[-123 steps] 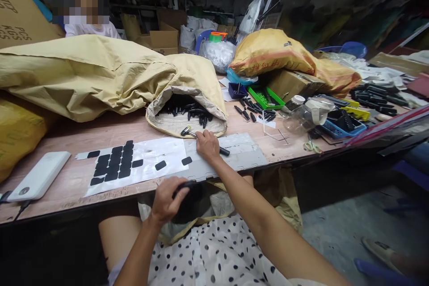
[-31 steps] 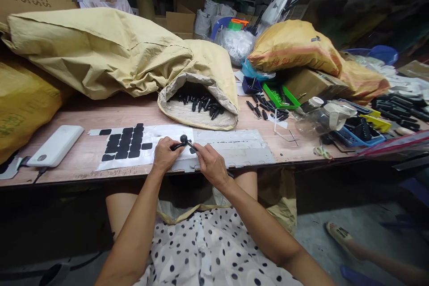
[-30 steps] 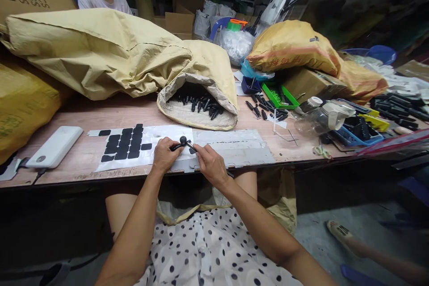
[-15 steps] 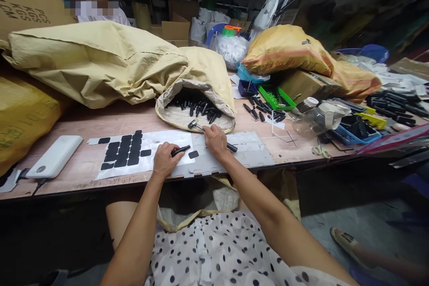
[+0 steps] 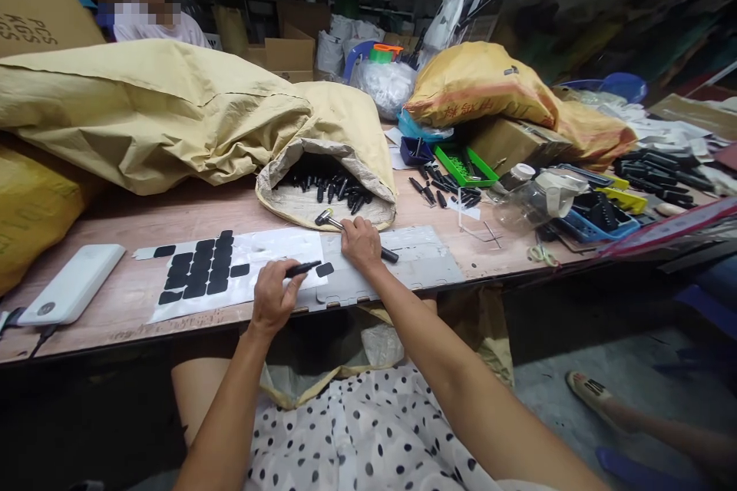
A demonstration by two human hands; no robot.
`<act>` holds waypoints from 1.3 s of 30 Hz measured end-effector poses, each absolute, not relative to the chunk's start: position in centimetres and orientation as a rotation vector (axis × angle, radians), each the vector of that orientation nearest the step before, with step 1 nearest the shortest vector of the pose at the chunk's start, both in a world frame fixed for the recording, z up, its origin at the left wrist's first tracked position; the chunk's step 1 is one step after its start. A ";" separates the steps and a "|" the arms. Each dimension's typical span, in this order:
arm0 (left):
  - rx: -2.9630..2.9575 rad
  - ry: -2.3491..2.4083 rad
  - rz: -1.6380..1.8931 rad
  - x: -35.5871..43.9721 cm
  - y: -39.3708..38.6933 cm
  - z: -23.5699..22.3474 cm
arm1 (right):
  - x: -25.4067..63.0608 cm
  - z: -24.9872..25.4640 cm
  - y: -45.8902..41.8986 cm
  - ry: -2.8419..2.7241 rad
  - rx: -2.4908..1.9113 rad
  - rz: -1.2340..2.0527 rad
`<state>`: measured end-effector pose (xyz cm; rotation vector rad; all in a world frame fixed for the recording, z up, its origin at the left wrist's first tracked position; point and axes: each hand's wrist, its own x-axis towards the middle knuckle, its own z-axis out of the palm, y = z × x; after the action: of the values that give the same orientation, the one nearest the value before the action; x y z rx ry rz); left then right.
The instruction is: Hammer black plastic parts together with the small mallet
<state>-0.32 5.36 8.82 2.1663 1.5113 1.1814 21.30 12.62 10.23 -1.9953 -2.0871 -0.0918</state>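
Observation:
My left hand (image 5: 273,295) is closed on a slim black tube-like part (image 5: 302,268), its thin end pointing right over the work board. Close by that end lies a loose black rounded pad (image 5: 325,269). A small hammer (image 5: 325,218) is in my right hand (image 5: 360,242), with its metal head to the left and the black grip sticking out on the right. Beneath my right hand is a grey board (image 5: 418,255). To the left, a white sheet (image 5: 262,245) carries rows of black rounded pads (image 5: 196,268).
An open sack (image 5: 357,119) of black parts (image 5: 342,188) lies behind my hands. A white power bank (image 5: 74,284) is at left. On the right are a green tray (image 5: 467,169), a clear plastic jug (image 5: 527,203), scissors (image 5: 541,252) and a blue basket (image 5: 604,219). Another person (image 5: 158,23) is behind the sacks.
The view has shifted slightly to the right. My left hand has turned a little, with its thumb now showing below the black part. Both hands keep their hold.

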 end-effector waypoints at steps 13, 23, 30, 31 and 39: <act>2.118 1.560 0.373 1.1 -1.7 0.6 | 21.1 10.1 12.7 -2.081 -1.999 -0.093; 2.098 1.106 0.289 3.0 -1.4 7.8 | 21.1 9.9 12.6 -2.083 -2.003 -0.088; 1.892 1.329 0.968 5.8 10.4 14.8 | 20.9 9.9 12.4 -2.077 -1.998 -0.123; 1.842 1.445 1.022 6.0 13.1 14.9 | 20.9 10.0 12.4 -2.081 -2.000 -0.115; 1.669 2.035 0.770 8.4 26.1 12.1 | 20.8 10.2 12.4 -2.111 -2.002 -0.107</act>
<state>8.38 26.15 12.09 1.6687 2.0346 0.7700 20.83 12.36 10.24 -2.0020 -2.1113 -0.1074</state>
